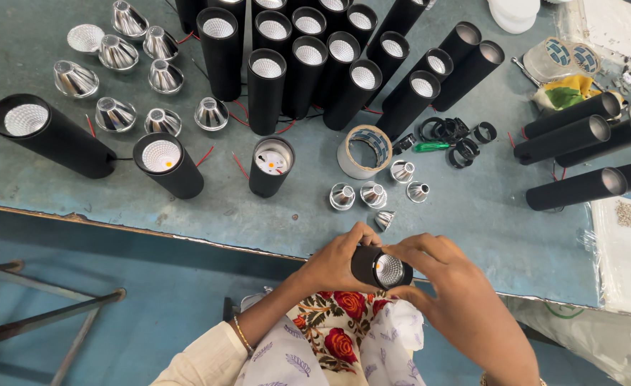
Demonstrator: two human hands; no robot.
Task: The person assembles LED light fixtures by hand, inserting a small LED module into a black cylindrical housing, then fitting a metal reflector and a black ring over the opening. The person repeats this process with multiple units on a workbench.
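Note:
A black cylindrical lamp housing (370,266) with a shiny silver reflector cone (389,270) in its open end sits between both hands, just in front of the table's near edge. My left hand (335,259) wraps the black body from the left. My right hand (445,286) pinches the rim around the reflector from the right. A few loose small reflector cones (373,194) lie on the table just beyond my hands.
Many upright black housings (308,64) crowd the table's far middle. Larger silver reflectors (115,114) lie at far left, a tape roll (363,151) and black rings (453,133) mid-table, empty black tubes (580,129) lying at right. A metal frame (44,314) stands on the floor at left.

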